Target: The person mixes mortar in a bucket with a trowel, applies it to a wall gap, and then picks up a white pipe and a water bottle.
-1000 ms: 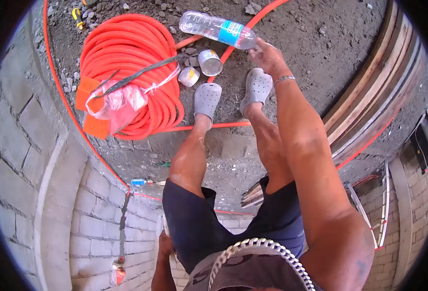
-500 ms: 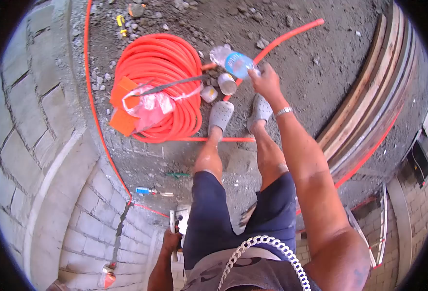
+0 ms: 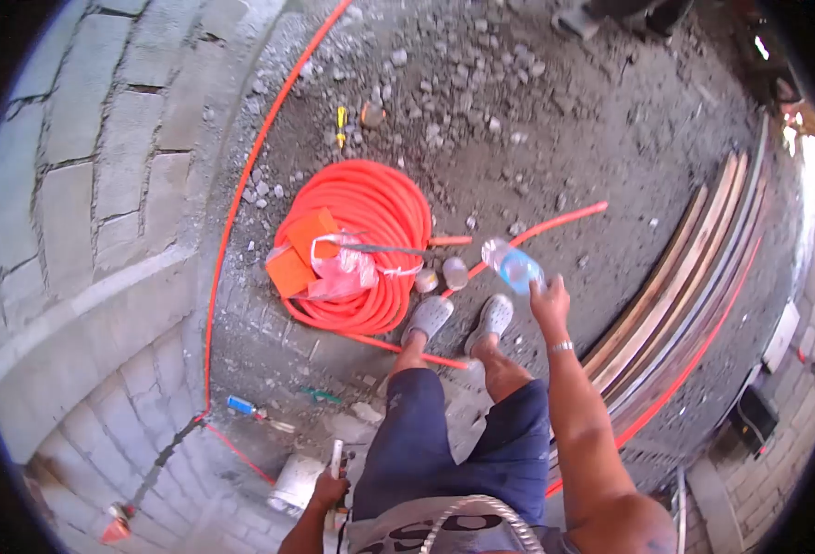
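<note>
My right hand (image 3: 549,301) is closed on the neck end of a clear plastic bottle (image 3: 518,269) with a blue label, tilted out over the dirt. Two small round containers (image 3: 455,272) stand just left of the bottle, by my shoes. Down at my left side, my left hand (image 3: 330,487) wraps round a pale stick-like handle (image 3: 337,454); the rest of that item is mostly hidden. A large coil of orange corrugated tubing (image 3: 384,208) lies in front of me, with orange pieces and a clear plastic bag (image 3: 345,275) on it.
Long wooden boards (image 3: 659,286) lie at the right. A block wall (image 3: 84,203) rises at the left, with a thin orange tube (image 3: 232,212) along its foot. A white bucket (image 3: 294,485), a blue can (image 3: 240,404) and a yellow-handled tool (image 3: 341,125) are on the ground.
The view has tilted up and turned, showing more ground ahead and dark shapes at the top. My right hand still grips the bottle; my left still holds the pale handle.
</note>
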`<state>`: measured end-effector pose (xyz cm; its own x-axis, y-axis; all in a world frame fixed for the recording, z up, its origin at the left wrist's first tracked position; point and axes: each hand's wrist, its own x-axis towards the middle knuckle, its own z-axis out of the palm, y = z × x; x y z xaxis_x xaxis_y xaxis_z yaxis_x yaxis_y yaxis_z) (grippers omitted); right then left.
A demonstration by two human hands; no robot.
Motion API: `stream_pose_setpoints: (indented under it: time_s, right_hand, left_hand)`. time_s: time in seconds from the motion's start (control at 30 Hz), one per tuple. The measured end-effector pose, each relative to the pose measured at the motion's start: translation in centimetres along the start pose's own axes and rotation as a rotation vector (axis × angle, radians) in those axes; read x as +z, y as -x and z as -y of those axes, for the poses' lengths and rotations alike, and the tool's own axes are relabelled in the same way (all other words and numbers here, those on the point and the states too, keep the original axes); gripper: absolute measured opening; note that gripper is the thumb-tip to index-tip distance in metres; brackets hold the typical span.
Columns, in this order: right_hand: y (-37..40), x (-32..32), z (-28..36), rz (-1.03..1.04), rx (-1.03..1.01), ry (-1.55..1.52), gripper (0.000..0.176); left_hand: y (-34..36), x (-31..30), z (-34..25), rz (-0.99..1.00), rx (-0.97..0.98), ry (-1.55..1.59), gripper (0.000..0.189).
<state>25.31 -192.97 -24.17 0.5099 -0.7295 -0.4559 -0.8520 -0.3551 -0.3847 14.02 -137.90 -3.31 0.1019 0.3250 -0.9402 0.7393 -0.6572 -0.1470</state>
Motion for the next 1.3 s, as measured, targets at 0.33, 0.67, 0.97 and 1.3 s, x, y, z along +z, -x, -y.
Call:
stream_pose_setpoints:
  time_s: [0.33,0.67,0.97,1.3]
  right_hand:
    - [0.9,-19.1,-9.9,-0.013,0.125,0.14,0.037]
    - [-0.7,-34.9,-12.5,-0.042,0.022,0.273,0.037]
    - [-6.9,-39.1,-0.2,0.035,-0.235,0.386,0.04]
    - [-15.9,-32.7,24.5,0.225,-0.58,0.543,0.04]
  left_hand:
    - [3.0,2.6,-5.5,-0.217,0.183,0.011,0.034]
    - [13.1,7.5,-23.7,0.04,0.348,0.501,0.024]
    - [14.2,7.1,-28.9,-0.12,0.394,0.418,0.025]
    - [7.2,1.5,-36.8,-0.25,0.394,0.52,0.035]
